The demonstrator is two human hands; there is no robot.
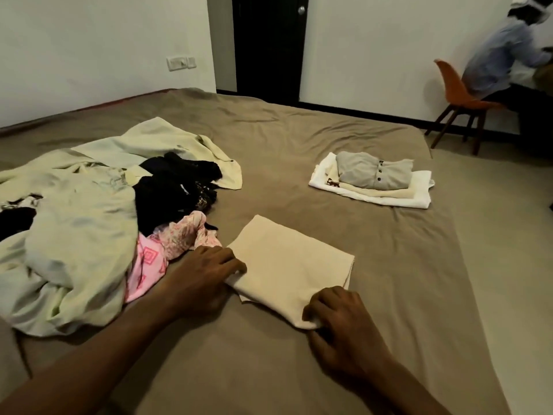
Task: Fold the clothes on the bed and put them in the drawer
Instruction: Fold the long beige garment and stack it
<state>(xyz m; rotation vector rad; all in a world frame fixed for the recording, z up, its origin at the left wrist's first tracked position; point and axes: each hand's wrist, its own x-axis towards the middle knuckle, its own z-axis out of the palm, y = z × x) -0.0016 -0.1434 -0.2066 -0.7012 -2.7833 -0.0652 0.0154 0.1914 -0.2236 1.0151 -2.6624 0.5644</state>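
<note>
While the cream cloth [287, 265] lies folded flat on the bed [299, 130], it is held at two places along its near side. The left grip [206, 280] is curled onto the cloth's left corner, and the right grip [344, 322] pinches the nearest corner between thumb and fingers. Both corners are held, it is judged, so that the layers stay lined up for one more fold or for lifting. Just beside the left grip, on its outer side, a heap of unfolded clothes [89, 229] is kept off the working space. Well beyond the right grip, a stack of folded clothes [374, 181] is set aside, probably to be carried together to the drawer, which is not seen. Much of the task is judged to remain.
</note>
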